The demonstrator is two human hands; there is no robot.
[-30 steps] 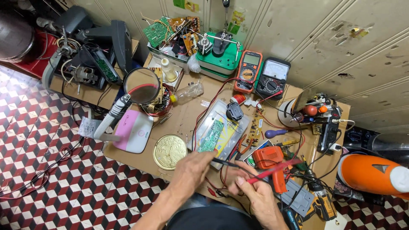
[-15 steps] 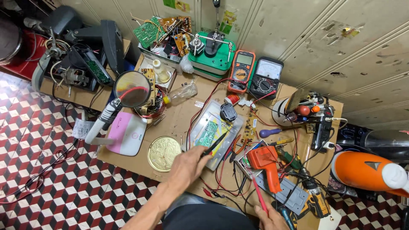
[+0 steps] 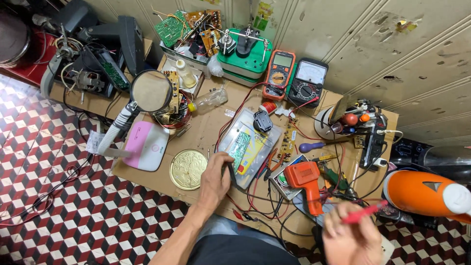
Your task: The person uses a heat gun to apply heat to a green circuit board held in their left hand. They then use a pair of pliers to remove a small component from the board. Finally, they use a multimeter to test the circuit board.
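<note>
Black probe (image 3: pixel 230 175) sits clamped in the left hand (image 3: pixel 215 180) at centre frame, just beside the gold round lid (image 3: pixel 187 169) and touching the clear tray (image 3: pixel 250 142). Lower right, the right hand (image 3: pixel 351 235) pinches a red probe (image 3: pixel 364 212) near the orange tool (image 3: pixel 305 181).

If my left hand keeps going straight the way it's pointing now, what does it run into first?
Probably the green circuit board in the clear tray just ahead. The left hand holds a black probe aimed up and right toward it, though height above the board is unclear.
</note>
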